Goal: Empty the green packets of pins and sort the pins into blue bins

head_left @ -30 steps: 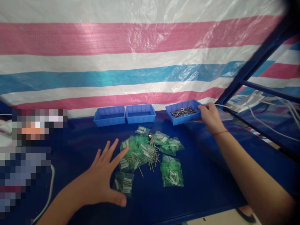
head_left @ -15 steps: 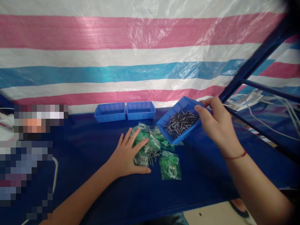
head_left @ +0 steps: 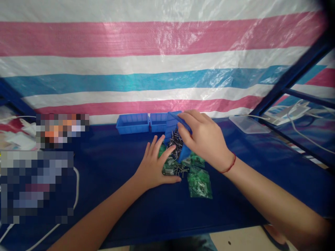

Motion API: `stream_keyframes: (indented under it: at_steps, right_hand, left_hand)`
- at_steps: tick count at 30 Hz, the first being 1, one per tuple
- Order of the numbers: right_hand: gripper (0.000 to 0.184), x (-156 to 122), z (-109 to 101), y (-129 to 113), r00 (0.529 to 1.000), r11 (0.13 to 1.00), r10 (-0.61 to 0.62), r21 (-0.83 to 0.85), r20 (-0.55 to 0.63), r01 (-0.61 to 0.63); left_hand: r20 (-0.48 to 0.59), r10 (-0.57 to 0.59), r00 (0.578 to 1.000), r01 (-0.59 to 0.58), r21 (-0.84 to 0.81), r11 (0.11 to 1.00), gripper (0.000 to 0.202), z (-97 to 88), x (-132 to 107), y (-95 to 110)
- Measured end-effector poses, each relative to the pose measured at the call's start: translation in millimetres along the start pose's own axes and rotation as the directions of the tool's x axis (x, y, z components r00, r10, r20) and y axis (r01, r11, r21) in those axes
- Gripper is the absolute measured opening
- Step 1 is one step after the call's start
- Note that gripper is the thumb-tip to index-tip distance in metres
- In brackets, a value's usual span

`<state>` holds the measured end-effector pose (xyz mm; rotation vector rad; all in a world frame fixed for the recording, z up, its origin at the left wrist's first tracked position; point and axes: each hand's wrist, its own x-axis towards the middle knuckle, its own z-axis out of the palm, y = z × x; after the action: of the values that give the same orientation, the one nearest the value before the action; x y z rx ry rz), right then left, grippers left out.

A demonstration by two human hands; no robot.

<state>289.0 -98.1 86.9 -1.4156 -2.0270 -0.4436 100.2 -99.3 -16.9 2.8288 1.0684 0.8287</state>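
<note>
My right hand grips the rim of a blue plastic bin, tilted over the pile in front of me. Dark metal pins, perhaps nails or screws, lie inside toward its lower end. My left hand is spread with fingers apart at the left of the pile, partly covering it. Under and around the bin are small green-and-clear bags of metal pieces. Several loose metal pins lie between my left thumb and the bin.
Two more blue bins stand at the back, the left bin and the right bin, partly hidden. A clear plastic lid or tray lies at the back right of the blue table. A white cable runs along the left.
My right hand has moved left with the bin, which now tilts more steeply over the bags. My left hand stays spread beside the pile. The camera view has shifted slightly.
</note>
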Motion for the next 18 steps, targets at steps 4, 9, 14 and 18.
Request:
stream_keyframes:
  at_steps: [4, 9, 14, 18]
  right_hand:
    - [0.033, 1.9, -2.3, -7.7, 0.993, 0.991, -0.113, -0.070, 0.024, 0.114]
    - [0.035, 0.9, -7.5, -7.7, 0.974, 0.966, -0.219, -0.126, 0.051, 0.224]
    - [0.035, -0.7, -9.0, -3.4, 0.969, 0.961, -0.243, -0.131, 0.036, 0.245]
    - [0.034, -1.6, -10.7, -1.7, 0.971, 0.961, -0.236, -0.144, 0.029, 0.237]
  left_hand:
    - [0.010, 0.069, 0.998, -0.069, 0.017, 0.997, 0.075, 5.1, 13.5, 4.5]
    - [-0.011, 0.049, 0.999, -0.049, -0.010, 0.999, 0.061, 9.6, 18.4, 8.9]
    - [-0.017, 0.028, 0.999, -0.028, -0.014, 1.000, 0.046, 8.2, 17.2, 10.5]
    - [-0.038, 0.038, 0.999, -0.039, -0.021, 0.999, 0.038, 7.5, 16.0, 10.8]
